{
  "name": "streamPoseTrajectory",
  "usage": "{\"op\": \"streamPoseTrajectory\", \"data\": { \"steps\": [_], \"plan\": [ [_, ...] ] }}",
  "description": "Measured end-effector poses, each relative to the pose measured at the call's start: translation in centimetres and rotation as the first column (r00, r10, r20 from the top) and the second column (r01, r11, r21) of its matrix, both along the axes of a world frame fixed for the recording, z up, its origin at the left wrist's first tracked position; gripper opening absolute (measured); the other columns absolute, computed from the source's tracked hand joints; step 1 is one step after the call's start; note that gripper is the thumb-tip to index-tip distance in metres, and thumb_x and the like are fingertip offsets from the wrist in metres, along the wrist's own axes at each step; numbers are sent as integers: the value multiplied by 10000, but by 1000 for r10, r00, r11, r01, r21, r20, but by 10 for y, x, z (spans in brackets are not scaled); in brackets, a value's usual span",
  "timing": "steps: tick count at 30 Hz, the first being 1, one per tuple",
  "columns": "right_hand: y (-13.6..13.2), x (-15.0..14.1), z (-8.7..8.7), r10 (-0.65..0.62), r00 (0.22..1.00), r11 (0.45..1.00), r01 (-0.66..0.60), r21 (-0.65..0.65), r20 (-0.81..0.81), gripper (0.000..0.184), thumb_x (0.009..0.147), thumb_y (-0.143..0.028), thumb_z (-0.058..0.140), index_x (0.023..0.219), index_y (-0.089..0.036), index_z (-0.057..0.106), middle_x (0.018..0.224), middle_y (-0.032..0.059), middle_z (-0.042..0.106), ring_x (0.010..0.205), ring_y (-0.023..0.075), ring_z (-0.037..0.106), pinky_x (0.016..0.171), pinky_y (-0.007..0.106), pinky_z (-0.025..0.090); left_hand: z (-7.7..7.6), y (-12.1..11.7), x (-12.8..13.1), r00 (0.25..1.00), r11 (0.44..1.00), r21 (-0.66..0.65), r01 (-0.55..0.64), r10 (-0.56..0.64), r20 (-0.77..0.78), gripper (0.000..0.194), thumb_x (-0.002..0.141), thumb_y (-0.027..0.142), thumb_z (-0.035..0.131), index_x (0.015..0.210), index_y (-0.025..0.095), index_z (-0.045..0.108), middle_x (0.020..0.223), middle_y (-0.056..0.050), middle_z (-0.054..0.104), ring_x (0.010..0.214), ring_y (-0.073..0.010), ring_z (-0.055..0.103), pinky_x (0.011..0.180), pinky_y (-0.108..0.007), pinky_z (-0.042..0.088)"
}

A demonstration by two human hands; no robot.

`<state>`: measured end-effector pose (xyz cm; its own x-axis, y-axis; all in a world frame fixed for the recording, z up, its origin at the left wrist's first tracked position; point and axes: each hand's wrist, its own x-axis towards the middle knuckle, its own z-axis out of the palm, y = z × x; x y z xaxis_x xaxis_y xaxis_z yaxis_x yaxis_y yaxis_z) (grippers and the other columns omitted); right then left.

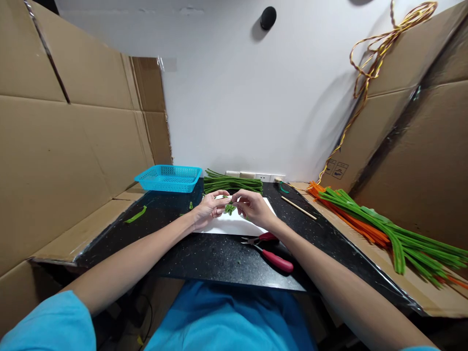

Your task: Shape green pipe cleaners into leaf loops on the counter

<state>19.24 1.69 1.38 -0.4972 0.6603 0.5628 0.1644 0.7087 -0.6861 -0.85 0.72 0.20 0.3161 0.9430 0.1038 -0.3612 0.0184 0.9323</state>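
Note:
My left hand (213,207) and my right hand (251,205) meet fingertip to fingertip above a white sheet (219,226). Both pinch a small green piece (231,202), mostly covered by the fingers, so its exact shape cannot be made out. Just beneath them, short bits of green fuzzy stem (229,209) lie on the sheet. Pliers with red handles (276,261) rest near my right forearm, jaws apart and pointing left. Behind the hands lies a bundle of long dark green stems (234,184).
A blue plastic basket (168,179) stands back left on the black table (204,258). A green strip (136,215) lies left, a thin wooden stick (299,208) right. Green pipe cleaners (387,226) and orange pipe cleaners (360,226) spread along the right. Cardboard walls (73,141) flank both sides.

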Motion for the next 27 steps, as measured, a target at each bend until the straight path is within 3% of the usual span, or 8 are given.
{"op": "streamPoseTrajectory", "data": {
  "steps": [6, 11, 15, 18, 23, 27],
  "plan": [
    [9, 6, -3, -43, 996, 989, 32, 141, 76, 86, 913, -240, 631, 858, -198, 681, 827, 24, 676, 616, 118, 615, 566, 232, 486, -1, 1, 5, 995, 997, -25, -76, 74, -73, 536, 613, 353, 999, 950, 147, 637, 658, 50, 564, 474, -36, 480, 421, -156, 261],
    [15, 9, -6, -102, 991, 979, 85, 187, 85, 61, 930, -232, 645, 901, -198, 687, 836, 30, 692, 665, 143, 623, 591, 239, 476, -1, 2, 9, 995, 993, -61, -98, 97, -24, 416, 748, 338, 905, 1029, 140, 670, 848, -27, 669, 537, -78, 594, 399, -169, 382],
    [15, 12, -7, -249, 946, 907, 152, 392, 208, 87, 962, -174, 626, 931, -206, 701, 864, 26, 688, 658, 133, 605, 614, 245, 424, -2, 4, 6, 998, 998, -40, -41, 39, -41, 296, 861, 340, 752, 1055, 129, 682, 1014, -114, 722, 566, -127, 654, 391, -216, 454],
    [10, 12, -7, -352, 896, 859, 194, 475, 270, 76, 977, -175, 649, 966, -216, 712, 886, 20, 701, 651, 126, 609, 622, 248, 390, -2, 3, 6, 995, 999, 1, -54, 54, -89, 331, 825, 325, 791, 1062, 118, 689, 1023, -120, 719, 563, -127, 652, 385, -215, 446],
    [6, 9, -5, -373, 886, 858, 217, 465, 276, 84, 956, -141, 671, 983, -208, 714, 883, 15, 701, 662, 127, 629, 642, 243, 403, 0, -3, 9, 977, 989, 71, -131, 141, -161, 483, 701, 377, 933, 1047, 123, 712, 915, -57, 686, 559, -88, 607, 413, -188, 397],
    [7, 9, -5, -286, 926, 895, 167, 415, 245, 105, 937, -107, 669, 959, -200, 712, 853, 6, 678, 655, 124, 627, 636, 236, 420, -1, -2, 9, 965, 983, 133, -129, 156, -213, 575, 666, 497, 942, 1044, 124, 720, 865, -30, 665, 552, -68, 539, 405, -183, 343]
  ]
}}
